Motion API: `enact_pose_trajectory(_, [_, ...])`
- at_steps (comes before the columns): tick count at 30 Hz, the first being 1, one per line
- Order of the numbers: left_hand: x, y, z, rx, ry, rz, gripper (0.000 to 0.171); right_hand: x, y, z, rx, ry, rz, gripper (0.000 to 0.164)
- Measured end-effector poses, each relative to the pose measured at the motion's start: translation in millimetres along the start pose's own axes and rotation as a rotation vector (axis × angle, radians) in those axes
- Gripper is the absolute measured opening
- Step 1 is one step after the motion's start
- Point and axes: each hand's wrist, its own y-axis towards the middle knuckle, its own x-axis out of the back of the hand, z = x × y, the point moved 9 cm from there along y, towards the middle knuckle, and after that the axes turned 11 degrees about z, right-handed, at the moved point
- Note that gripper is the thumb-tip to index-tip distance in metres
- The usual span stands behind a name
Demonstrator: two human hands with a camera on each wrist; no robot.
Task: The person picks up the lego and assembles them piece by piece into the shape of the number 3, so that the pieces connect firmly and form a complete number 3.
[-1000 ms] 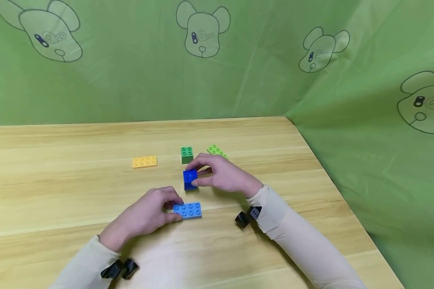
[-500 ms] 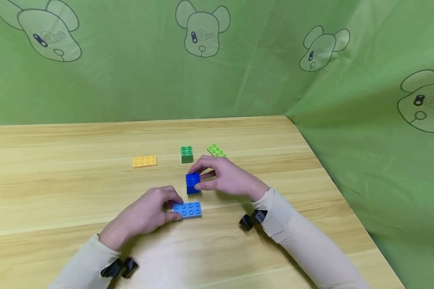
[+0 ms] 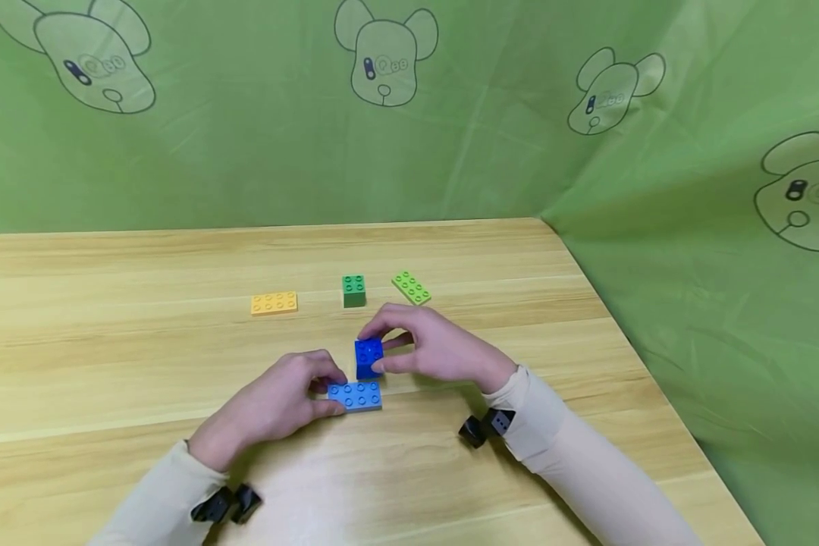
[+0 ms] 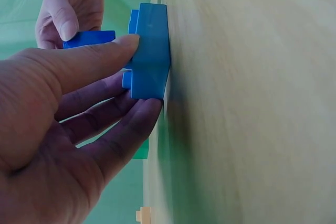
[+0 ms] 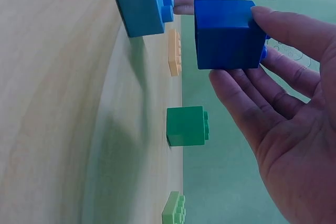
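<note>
A light blue toy building brick (image 3: 356,396), two studs wide, lies on the table, and my left hand (image 3: 280,398) grips its left end between thumb and fingers. In the left wrist view the thumb presses the studded side of that brick (image 4: 152,51). My right hand (image 3: 437,341) pinches a smaller dark blue brick (image 3: 368,359) with its studs up. The right wrist view shows this dark blue brick (image 5: 228,35) raised off the table, apart from the light blue one (image 5: 142,6). From the head it appears just behind the light blue brick.
Behind the hands, a green brick (image 3: 353,292) stands on the wooden table (image 3: 143,341). A flat yellow-orange brick (image 3: 274,303) lies to its left and a flat lime green brick (image 3: 411,288) to its right. Green cloth (image 3: 266,152) hangs around the table's back and right edges.
My right hand has brought the dark blue brick nearer to me and slightly right, closer to the light blue brick. The left hand has stayed in place. More of the lime brick shows.
</note>
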Motion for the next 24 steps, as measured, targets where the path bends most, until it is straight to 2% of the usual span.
enact_pose_trajectory(9, [-0.4,-0.4,1.1,0.005,-0.017,0.000,0.024,-10,-3,1,0.045,0.022,0.030,0.030])
enact_pose_trajectory(18, [-0.8,-0.1,0.4,-0.009,-0.019,-0.007,0.024,-18,-6,0,0.034,0.034,0.060,0.031])
enact_pose_trajectory(24, [-1.0,0.3,1.1,0.004,-0.026,-0.006,0.024,-21,-7,-2,0.032,0.030,0.058,0.029])
